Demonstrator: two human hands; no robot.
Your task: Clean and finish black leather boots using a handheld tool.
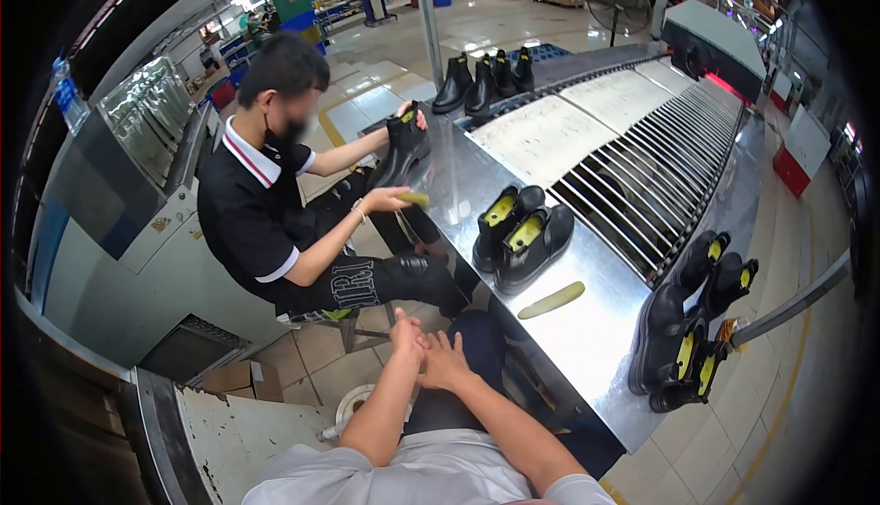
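Over my lap, my left hand (pixel 406 334) and my right hand (pixel 445 362) meet, fingertips touching. No object shows in either. The right hand's fingers are spread; the left hand's are loosely apart, partly covered by the right. Nearest to them on the metal table (pixel 587 372) lies a flat olive-green insole (pixel 552 301). Beyond it stands a pair of black ankle boots (pixel 536 247) with yellow-green insides. Across to the left, a seated co-worker (pixel 247 193) holds a black boot (pixel 401 149) in one hand and a similar olive insole (pixel 413 198) in the other.
Several black boots (pixel 662 326) stand along the table's right edge, more (pixel 478 91) at its far end. A conveyor of metal rods (pixel 655 170) runs away to a grey machine housing (pixel 715 42). A stool (pixel 359 331) and cardboard box (pixel 243 380) are at the lower left.
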